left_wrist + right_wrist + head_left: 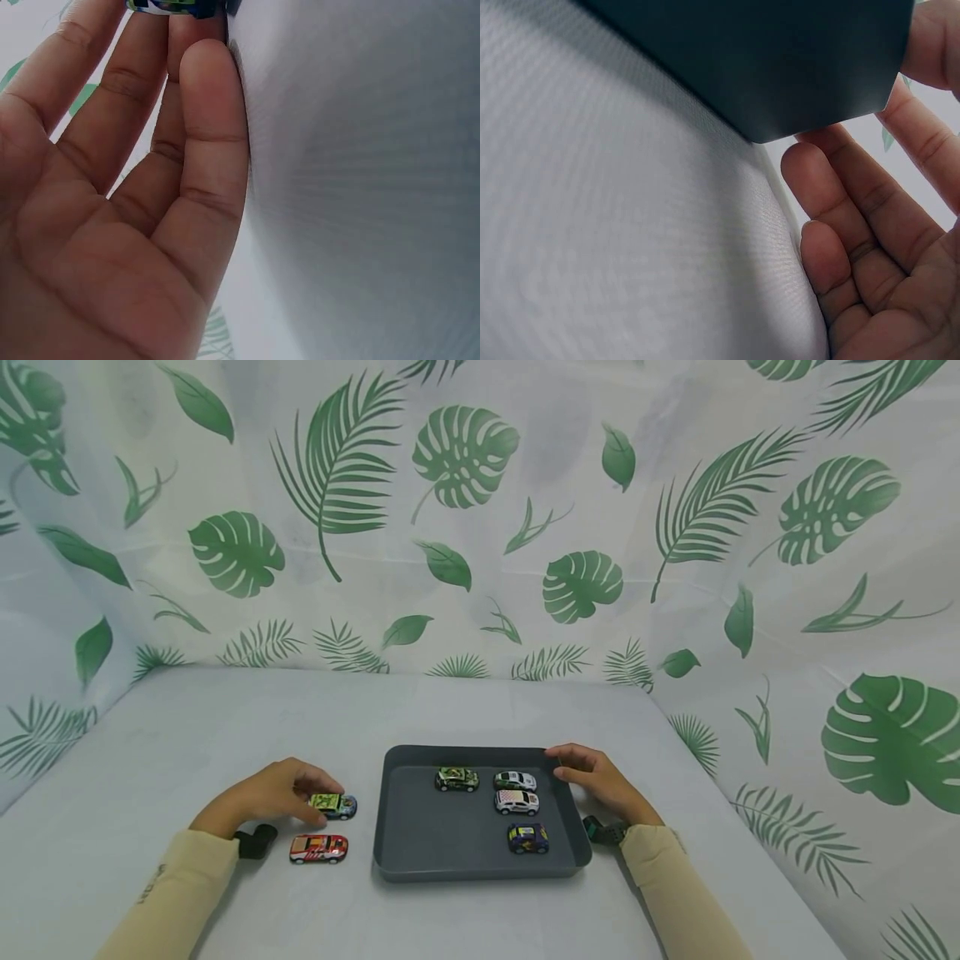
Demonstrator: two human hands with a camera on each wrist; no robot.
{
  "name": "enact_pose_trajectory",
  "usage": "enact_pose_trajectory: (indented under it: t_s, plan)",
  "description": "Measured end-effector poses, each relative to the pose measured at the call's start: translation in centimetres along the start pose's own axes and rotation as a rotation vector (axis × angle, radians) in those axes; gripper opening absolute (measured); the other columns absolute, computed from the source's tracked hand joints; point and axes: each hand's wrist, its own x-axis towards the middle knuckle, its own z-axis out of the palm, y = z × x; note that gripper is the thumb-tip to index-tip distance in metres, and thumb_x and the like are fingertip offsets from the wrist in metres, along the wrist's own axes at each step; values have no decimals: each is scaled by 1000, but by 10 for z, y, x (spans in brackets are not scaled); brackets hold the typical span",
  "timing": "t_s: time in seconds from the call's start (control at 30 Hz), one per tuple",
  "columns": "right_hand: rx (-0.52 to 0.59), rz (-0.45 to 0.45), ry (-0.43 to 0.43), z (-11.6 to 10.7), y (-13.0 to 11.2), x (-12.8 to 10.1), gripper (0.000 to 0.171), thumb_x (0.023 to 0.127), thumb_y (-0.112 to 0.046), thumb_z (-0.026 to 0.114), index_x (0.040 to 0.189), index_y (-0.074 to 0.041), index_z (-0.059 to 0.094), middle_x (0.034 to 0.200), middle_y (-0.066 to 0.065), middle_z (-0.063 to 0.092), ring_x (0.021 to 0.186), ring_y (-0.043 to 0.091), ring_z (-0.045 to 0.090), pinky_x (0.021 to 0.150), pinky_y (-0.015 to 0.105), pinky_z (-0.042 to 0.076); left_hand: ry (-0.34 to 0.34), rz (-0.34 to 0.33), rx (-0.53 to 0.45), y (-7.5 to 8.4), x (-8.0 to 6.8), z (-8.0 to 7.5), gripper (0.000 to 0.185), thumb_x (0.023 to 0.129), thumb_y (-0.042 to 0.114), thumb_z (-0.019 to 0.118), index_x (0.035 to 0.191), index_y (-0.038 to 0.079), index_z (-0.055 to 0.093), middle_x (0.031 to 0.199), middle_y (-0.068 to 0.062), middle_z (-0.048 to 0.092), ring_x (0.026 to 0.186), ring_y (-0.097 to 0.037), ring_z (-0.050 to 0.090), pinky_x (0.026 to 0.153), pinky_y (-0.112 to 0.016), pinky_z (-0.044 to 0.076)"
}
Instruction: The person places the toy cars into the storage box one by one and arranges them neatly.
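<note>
My left hand [272, 792] holds a green-and-blue toy car [341, 807] between thumb and fingers, at the left of the grey tray. The lower edge of that car [172, 7] peeks in at the top of the left wrist view, by the fingertips. Just nearer to me lies a red toy car [318, 849] on the table. At the tray's far right corner, my right hand [602, 782] grips the rim of the tray [480, 874]. The right wrist view has the thumb [934, 45] at the tray's wall and the other fingers outside it.
Inside the tray stand a camouflage-green toy car [457, 779], two white toy cars [515, 780] side by side and a dark blue toy car [528, 838]. White cloth covers the table [247, 710]. A leaf-print curtain [480, 543] rises behind and along the sides.
</note>
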Motion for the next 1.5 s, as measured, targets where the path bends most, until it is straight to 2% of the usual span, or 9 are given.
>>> enact_pose_trajectory:
  t_s: [0.17,0.37,0.47,0.73,0.8,1.03,1.27,1.5]
  plan:
    - [1,9,3,1,-1,0,41,105,-12,69,142,6,64,142,25,65,130,30,63,120,68,35,-3,10,-4,-1,0,0,40,83,7,91,121,0,79,123,-12,77,122,-39,69,98,-48,54]
    - [-4,0,2,2,0,0,41,105,-11,69,141,7,64,141,23,67,128,22,64,120,66,36,6,6,-17,-1,0,1,39,84,7,91,121,-1,79,118,-9,78,110,-25,70,95,-45,56]
    - [-3,-1,4,2,1,0,41,105,-11,70,141,7,64,142,23,66,127,21,65,119,64,37,23,-7,-15,1,0,1,40,84,7,91,121,-1,79,117,-8,78,107,-22,70,96,-48,56]
    - [-15,-3,4,1,1,1,41,105,-12,70,141,6,64,143,25,65,130,29,63,120,66,37,89,-49,14,7,-1,1,41,85,11,90,124,2,80,120,-10,78,110,-31,70,97,-56,57]
    - [-16,-3,6,1,1,1,40,105,-12,70,141,6,64,143,25,65,130,30,63,119,67,36,109,-36,19,7,0,2,41,86,12,88,125,3,80,119,-9,78,110,-30,69,96,-55,58]
    - [-22,-14,3,0,0,2,39,105,-11,69,140,6,64,142,25,65,127,27,64,118,62,39,173,73,54,9,2,0,34,90,14,87,121,2,81,113,-5,80,106,-22,66,93,-46,58]
    - [-19,-9,-2,0,0,2,40,105,-11,69,141,7,64,143,26,65,129,29,63,117,59,40,167,71,45,12,2,1,33,91,15,87,121,1,81,111,-6,80,103,-21,67,93,-47,59]
    - [-13,-6,2,1,-2,0,40,105,-10,69,141,7,64,143,27,64,130,32,62,119,64,37,169,77,27,17,5,3,34,92,15,87,122,0,81,112,-6,80,102,-20,71,92,-42,62]
